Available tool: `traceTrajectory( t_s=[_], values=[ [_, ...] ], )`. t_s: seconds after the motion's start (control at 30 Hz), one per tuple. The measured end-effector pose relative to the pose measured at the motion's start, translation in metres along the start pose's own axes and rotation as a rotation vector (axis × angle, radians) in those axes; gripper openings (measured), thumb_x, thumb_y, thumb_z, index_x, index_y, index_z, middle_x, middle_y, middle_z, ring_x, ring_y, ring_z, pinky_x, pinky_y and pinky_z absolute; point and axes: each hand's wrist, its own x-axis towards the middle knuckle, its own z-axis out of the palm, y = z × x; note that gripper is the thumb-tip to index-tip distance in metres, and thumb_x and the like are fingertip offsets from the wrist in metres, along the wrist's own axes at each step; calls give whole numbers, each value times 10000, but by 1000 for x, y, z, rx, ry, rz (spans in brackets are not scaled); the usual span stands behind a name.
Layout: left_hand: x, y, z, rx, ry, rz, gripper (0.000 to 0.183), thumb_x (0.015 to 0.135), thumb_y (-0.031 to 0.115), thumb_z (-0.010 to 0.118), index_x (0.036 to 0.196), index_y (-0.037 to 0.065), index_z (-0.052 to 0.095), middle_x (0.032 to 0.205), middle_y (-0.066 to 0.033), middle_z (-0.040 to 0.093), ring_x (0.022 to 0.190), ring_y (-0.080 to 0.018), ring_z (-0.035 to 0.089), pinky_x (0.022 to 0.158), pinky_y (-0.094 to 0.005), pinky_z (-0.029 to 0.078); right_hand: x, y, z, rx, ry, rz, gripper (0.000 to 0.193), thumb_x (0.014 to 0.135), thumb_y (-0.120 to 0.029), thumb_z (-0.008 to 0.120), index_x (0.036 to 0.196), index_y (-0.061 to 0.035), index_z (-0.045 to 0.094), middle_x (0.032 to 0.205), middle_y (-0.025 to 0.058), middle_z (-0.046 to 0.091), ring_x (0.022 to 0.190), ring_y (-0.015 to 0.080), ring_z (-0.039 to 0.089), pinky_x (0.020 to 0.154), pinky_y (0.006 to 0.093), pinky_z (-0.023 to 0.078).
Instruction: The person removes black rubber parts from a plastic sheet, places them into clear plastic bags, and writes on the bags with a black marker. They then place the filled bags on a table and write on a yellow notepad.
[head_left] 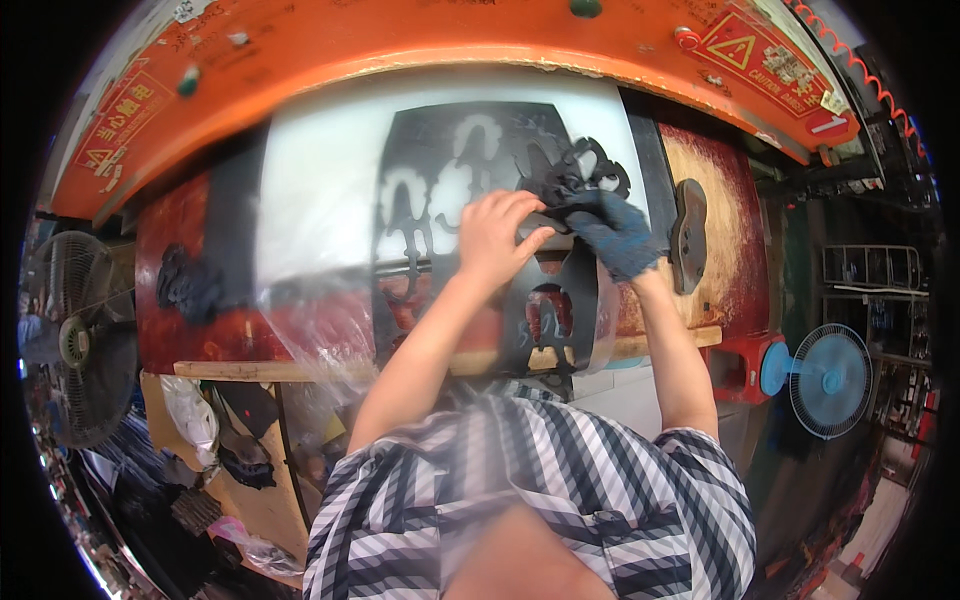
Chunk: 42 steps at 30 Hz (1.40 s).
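A black sheet (525, 122) with several shaped cut-outs lies over a white board (320, 190) and hangs across the table's front edge. My bare left hand (497, 238) is above the middle of the sheet, thumb and fingertips closing on a bit of black material. Beside it, my right hand (615, 238) wears a dark blue-grey glove. Its fingers are curled round a bunch of black cut pieces (580, 172), which have curved, notched outlines. The glove and the pieces hide part of the sheet's right side.
An orange machine beam (450, 35) with warning labels spans the far side. A dark sole-shaped tool (689, 237) lies to the right on the worn red table (735, 200). More black pieces (185, 282) sit at the left. Clear plastic film (320, 320) drapes off the front edge. Fans (830, 380) stand aside.
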Motion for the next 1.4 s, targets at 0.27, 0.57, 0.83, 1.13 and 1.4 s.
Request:
traceTrajectory(
  t_s=[0.27,0.57,0.83,1.13,1.4],
  values=[
    [-4,3,3,127,-78,-11,529,682,282,722,1161,123,561,1245,-88,527,1142,-247,489,948,-413,342,7,-70,-170,596,345,-12,229,828,-138,628,1031,-34,605,844,48,634,708,124,592,632,247,494],
    [-45,-17,-15,-296,-68,42,369,717,177,648,1074,92,616,1102,-104,613,1046,-301,556,892,-414,436,43,-203,-193,352,217,-191,305,905,-185,535,1118,34,538,854,60,602,797,165,587,784,273,463],
    [-184,-43,-222,-198,183,4,174,774,193,631,930,126,668,955,-26,641,958,-227,572,860,-364,410,50,-293,158,-138,-432,-40,250,790,-105,621,1018,-12,579,791,1,567,708,90,525,626,230,419],
    [-336,-190,-371,173,350,-480,183,746,174,638,924,145,675,1019,-8,630,981,-204,557,826,-355,409,167,-392,542,36,-789,-695,284,825,-144,649,1085,-34,620,947,38,648,843,126,595,758,250,470],
    [-370,-188,-376,172,438,-325,98,728,129,599,815,135,644,877,48,609,863,-140,555,765,-300,399,100,-304,675,-708,-871,-1041,167,769,-165,619,926,-110,627,915,122,613,883,335,592,759,414,487]
  ],
)
